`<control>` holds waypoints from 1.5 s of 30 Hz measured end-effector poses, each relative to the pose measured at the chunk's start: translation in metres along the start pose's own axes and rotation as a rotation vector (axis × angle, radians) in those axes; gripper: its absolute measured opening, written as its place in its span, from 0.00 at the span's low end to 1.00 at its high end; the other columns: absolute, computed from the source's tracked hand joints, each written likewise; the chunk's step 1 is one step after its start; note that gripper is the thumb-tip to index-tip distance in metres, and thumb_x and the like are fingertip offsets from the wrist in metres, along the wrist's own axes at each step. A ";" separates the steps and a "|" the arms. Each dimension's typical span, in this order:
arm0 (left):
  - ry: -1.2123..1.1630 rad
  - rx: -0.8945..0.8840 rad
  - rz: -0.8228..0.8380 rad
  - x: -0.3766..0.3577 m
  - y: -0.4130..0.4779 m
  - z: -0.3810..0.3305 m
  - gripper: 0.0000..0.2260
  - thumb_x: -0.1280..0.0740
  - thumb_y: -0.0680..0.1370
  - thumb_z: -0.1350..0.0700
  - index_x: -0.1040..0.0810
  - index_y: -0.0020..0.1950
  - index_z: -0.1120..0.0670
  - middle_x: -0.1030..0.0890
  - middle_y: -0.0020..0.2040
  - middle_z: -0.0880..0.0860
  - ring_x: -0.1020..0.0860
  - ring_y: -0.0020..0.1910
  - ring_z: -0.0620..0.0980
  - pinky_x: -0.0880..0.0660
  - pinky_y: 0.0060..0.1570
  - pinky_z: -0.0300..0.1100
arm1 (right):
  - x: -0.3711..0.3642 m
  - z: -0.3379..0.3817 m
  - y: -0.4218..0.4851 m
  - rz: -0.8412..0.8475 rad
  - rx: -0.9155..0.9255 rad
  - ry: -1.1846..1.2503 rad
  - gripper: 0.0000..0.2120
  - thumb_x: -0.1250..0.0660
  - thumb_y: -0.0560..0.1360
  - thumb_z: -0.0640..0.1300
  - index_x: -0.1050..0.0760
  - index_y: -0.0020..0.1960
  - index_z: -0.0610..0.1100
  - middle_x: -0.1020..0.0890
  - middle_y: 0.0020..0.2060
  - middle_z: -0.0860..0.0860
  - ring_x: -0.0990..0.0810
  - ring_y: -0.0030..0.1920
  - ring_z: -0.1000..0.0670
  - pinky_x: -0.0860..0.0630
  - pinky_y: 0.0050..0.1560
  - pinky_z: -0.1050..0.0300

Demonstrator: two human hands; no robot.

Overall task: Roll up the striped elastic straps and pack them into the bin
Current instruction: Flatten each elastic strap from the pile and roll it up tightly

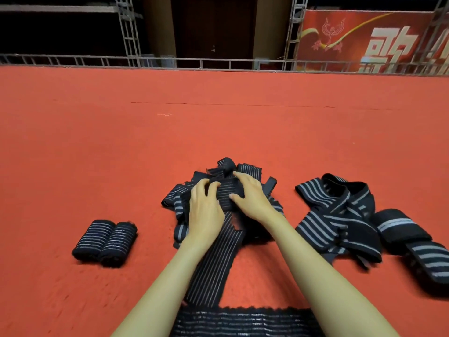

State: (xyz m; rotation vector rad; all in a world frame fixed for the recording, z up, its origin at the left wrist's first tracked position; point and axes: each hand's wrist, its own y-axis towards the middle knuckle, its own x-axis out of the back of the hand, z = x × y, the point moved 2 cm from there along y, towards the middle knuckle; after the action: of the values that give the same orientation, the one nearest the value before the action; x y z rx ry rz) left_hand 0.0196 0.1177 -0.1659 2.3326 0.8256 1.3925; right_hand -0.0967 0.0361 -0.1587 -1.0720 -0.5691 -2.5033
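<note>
Head view looks down on a wide red carpet that fills most of the picture. At its far edge runs a low metal truss rail. Behind the rail stand a dark door and, at upper right, a red banner with large white characters.

On the right of the carpet lies a loose heap of wide-striped straps, black with grey bands, tangled over one another and unrolled. At centre sits a smaller pile of straps, partly hidden under the hands. Across the bottom edge lies another striped band, dark and blurred.

A thin-striped strap runs flat from that bottom edge up between the two forearms to the central pile, where its far end is wound into a thick roll. Both hands are on this roll. The left grip has its fingers curled over the roll's left side. The right grip lays its fingers over the top of the roll, with the thumb pressed against the near face, so the roll is pinched between thumb and fingers.

Well to the left, apart from the piles, two rolled straps lie on the carpet side by side, touching.
</note>
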 end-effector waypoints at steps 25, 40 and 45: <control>-0.090 0.017 0.066 0.030 0.000 -0.004 0.17 0.39 0.80 0.58 0.31 0.69 0.59 0.46 0.76 0.59 0.50 0.76 0.56 0.48 0.73 0.49 | 0.087 0.000 -0.043 -0.316 -0.045 0.387 0.04 0.31 0.75 0.43 0.25 0.43 0.46 0.21 0.38 0.54 0.23 0.41 0.53 0.27 0.44 0.56; -0.334 -0.207 0.279 0.058 -0.027 -0.034 0.33 0.25 0.68 0.44 0.33 0.69 0.48 0.32 0.66 0.44 0.36 0.67 0.43 0.38 0.69 0.45 | 0.102 0.047 -0.080 -0.184 0.024 0.557 0.08 0.31 0.75 0.38 0.25 0.47 0.51 0.19 0.45 0.52 0.21 0.45 0.51 0.23 0.45 0.54; -0.295 -0.184 0.215 0.060 -0.028 -0.056 0.24 0.29 0.67 0.40 0.28 0.59 0.46 0.25 0.56 0.41 0.26 0.55 0.39 0.28 0.53 0.38 | 0.098 0.058 -0.074 -0.160 0.006 0.630 0.06 0.31 0.75 0.38 0.25 0.49 0.47 0.21 0.47 0.46 0.22 0.45 0.52 0.20 0.41 0.56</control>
State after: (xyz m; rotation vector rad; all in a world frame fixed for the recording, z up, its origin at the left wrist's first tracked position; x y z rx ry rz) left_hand -0.0162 0.1751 -0.1113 2.4526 0.3567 1.1059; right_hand -0.1605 0.1117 -0.0656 -0.1969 -0.4784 -2.7659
